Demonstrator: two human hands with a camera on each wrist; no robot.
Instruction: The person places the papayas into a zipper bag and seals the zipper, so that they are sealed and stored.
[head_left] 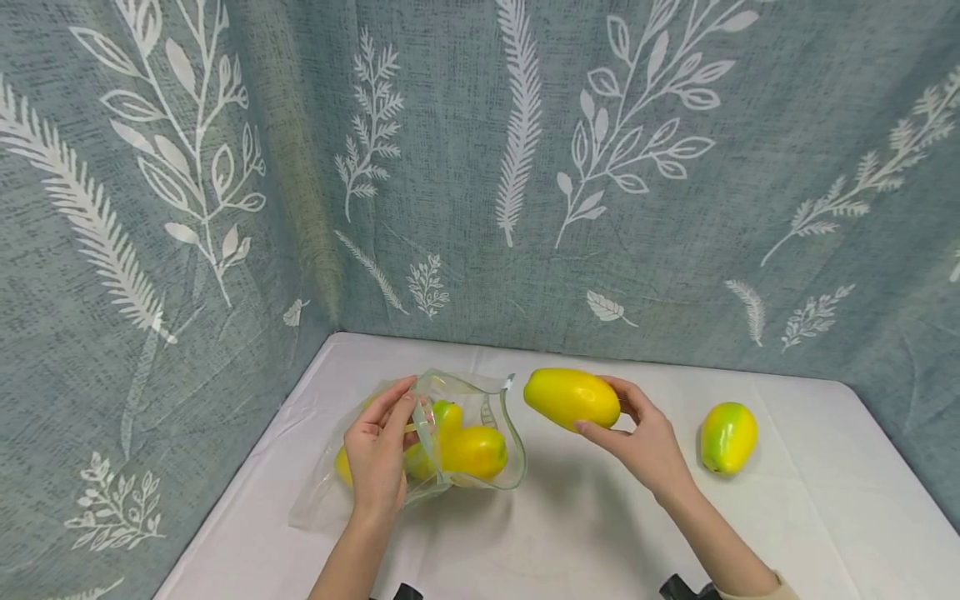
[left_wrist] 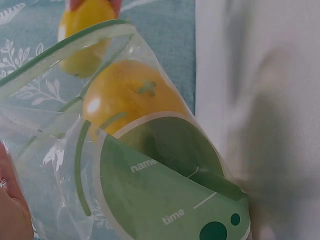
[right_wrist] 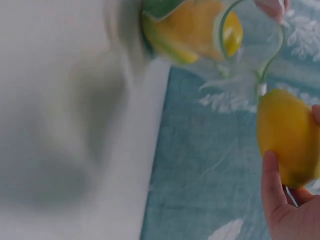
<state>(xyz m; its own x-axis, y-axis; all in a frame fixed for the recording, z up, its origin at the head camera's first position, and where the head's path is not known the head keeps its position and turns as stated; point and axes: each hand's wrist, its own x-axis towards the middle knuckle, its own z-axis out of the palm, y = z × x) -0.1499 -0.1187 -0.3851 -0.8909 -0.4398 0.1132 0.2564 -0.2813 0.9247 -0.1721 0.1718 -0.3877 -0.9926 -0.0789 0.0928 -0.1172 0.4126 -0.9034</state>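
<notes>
My left hand pinches the rim of a clear zip bag, whose mouth gapes toward the right. Several yellow papayas lie inside it, touched with green. In the left wrist view the bag's green printed label reads "name" and "time". My right hand grips another yellow papaya by its right end, thumb below and fingers behind. This papaya is held above the table, just right of the bag's opening. The right wrist view shows the held papaya close to the bag's rim.
A single yellow-green papaya lies on the white tablecloth to the right of my right hand. Blue-grey cloth with white leaf prints hangs behind the table and along its left side.
</notes>
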